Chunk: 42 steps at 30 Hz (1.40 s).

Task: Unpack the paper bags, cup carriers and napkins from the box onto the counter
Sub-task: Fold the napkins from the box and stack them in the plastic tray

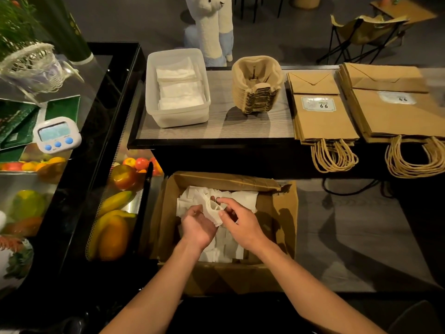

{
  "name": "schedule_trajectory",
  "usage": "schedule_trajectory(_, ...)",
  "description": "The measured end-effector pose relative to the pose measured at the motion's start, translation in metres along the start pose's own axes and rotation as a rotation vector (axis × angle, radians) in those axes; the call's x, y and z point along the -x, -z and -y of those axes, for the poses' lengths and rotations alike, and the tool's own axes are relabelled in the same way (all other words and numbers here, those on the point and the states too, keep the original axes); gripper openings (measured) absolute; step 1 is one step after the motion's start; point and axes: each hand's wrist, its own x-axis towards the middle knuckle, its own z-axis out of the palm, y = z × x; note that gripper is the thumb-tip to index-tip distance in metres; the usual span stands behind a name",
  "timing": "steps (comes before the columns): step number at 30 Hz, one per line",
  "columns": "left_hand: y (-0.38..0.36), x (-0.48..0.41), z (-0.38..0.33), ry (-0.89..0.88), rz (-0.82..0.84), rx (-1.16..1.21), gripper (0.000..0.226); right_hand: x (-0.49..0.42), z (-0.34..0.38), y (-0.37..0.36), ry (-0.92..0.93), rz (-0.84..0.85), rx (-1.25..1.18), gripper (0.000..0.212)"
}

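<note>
Left hand (198, 226), right hand (243, 222) on napkins (192, 196)

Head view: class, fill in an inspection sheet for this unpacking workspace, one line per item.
Surface: grey counter, holding unpacked stock.
Job's things: open box below the counter, with loose napkins inside; stacked napkins in a clear tub; cup carriers stacked; smaller paper bags and larger paper bags lie flat, handles overhanging the edge.
Clutter: timer and fruit at left.
Grips: left grip and right grip, bare hands, both hold a bunch of napkins over the box.
Cables: what looks like a dark cable on the floor, right of the box.
Surroundings: plush alpaca and folding chair behind the counter.
</note>
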Motion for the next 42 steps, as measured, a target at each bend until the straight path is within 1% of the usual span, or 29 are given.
schedule_trajectory(2, -0.002, -0.001, -0.002, 0.027, 0.034, 0.053, 0.046, -0.001, 0.000, 0.000, 0.015, 0.010, -0.002, 0.027)
schedule_trajectory(4, -0.002, -0.002, -0.004, 0.035, 0.040, 0.083, 0.051, -0.002, -0.002, 0.001, 0.030, -0.020, -0.005, 0.023)
schedule_trajectory(7, -0.002, -0.004, -0.005, 0.020, 0.051, 0.134, 0.055, -0.005, -0.005, 0.003, 0.079, -0.073, 0.081, 0.021)
schedule_trajectory(10, 0.000, -0.005, -0.005, -0.010, 0.053, 0.162, 0.051, -0.005, -0.009, 0.004, 0.148, -0.066, 0.248, 0.023)
schedule_trajectory(12, 0.000, -0.006, -0.005, -0.022, 0.042, 0.149, 0.047, -0.004, -0.011, 0.004, 0.169, -0.051, 0.290, 0.023)
schedule_trajectory(14, -0.001, -0.007, -0.004, -0.058, 0.010, 0.070, 0.043, -0.003, -0.010, 0.003, 0.176, -0.046, 0.293, 0.025)
schedule_trajectory(17, -0.002, -0.008, -0.003, -0.105, -0.017, -0.058, 0.027, -0.003, -0.003, 0.006, 0.153, -0.125, 0.243, 0.035)
schedule_trajectory(18, -0.003, -0.007, -0.003, -0.108, -0.006, -0.094, 0.026, -0.004, 0.000, 0.007, 0.134, -0.119, 0.243, 0.041)
schedule_trajectory(21, -0.008, -0.006, 0.002, -0.105, -0.018, -0.269, 0.030, -0.009, 0.006, 0.006, 0.092, -0.017, 0.369, 0.073)
schedule_trajectory(22, -0.010, -0.005, 0.003, -0.120, -0.046, -0.329, 0.030, -0.010, 0.007, 0.004, 0.055, 0.017, 0.383, 0.078)
schedule_trajectory(23, -0.009, -0.005, 0.005, -0.148, -0.060, -0.391, 0.030, -0.011, 0.007, 0.003, -0.006, 0.036, 0.357, 0.079)
schedule_trajectory(26, -0.005, -0.006, 0.009, -0.232, -0.069, -0.546, 0.022, -0.013, 0.006, 0.004, -0.201, -0.006, 0.159, 0.067)
schedule_trajectory(28, -0.005, -0.005, 0.010, -0.251, -0.096, -0.592, 0.017, -0.015, 0.002, 0.005, -0.260, -0.021, 0.050, 0.060)
schedule_trajectory(30, -0.007, -0.001, 0.010, -0.269, -0.085, -0.611, 0.020, -0.017, 0.000, 0.006, -0.296, -0.003, -0.074, 0.053)
schedule_trajectory(33, -0.008, 0.010, 0.005, -0.168, 0.044, -0.497, 0.034, -0.016, -0.002, 0.005, -0.348, 0.048, -0.449, 0.036)
schedule_trajectory(34, -0.009, 0.012, 0.004, -0.123, 0.085, -0.456, 0.036, -0.015, 0.000, 0.006, -0.352, 0.066, -0.528, 0.037)
schedule_trajectory(35, -0.009, 0.014, 0.002, -0.080, 0.109, -0.430, 0.035, -0.013, 0.000, 0.005, -0.347, 0.083, -0.543, 0.040)
schedule_trajectory(36, -0.011, 0.016, 0.002, -0.041, 0.129, -0.409, 0.034, -0.012, 0.000, 0.003, -0.337, 0.101, -0.478, 0.046)
schedule_trajectory(37, -0.012, 0.016, 0.003, -0.011, 0.143, -0.402, 0.033, -0.011, 0.000, 0.001, -0.318, 0.110, -0.347, 0.052)
schedule_trajectory(38, -0.014, 0.017, 0.004, 0.015, 0.154, -0.407, 0.033, -0.009, 0.002, -0.001, -0.296, 0.101, -0.167, 0.055)
schedule_trajectory(39, -0.013, 0.015, 0.005, 0.030, 0.157, -0.421, 0.034, -0.008, 0.002, -0.003, -0.253, 0.047, 0.014, 0.057)
schedule_trajectory(40, -0.013, 0.015, 0.005, 0.046, 0.164, -0.437, 0.035, -0.008, 0.003, -0.005, -0.194, -0.042, 0.132, 0.055)
schedule_trajectory(41, -0.013, 0.015, 0.006, 0.056, 0.171, -0.456, 0.037, -0.008, 0.003, -0.004, -0.143, -0.130, 0.183, 0.052)
schedule_trajectory(42, -0.013, 0.016, 0.006, 0.064, 0.178, -0.483, 0.038, -0.010, 0.003, -0.002, -0.113, -0.195, 0.172, 0.048)
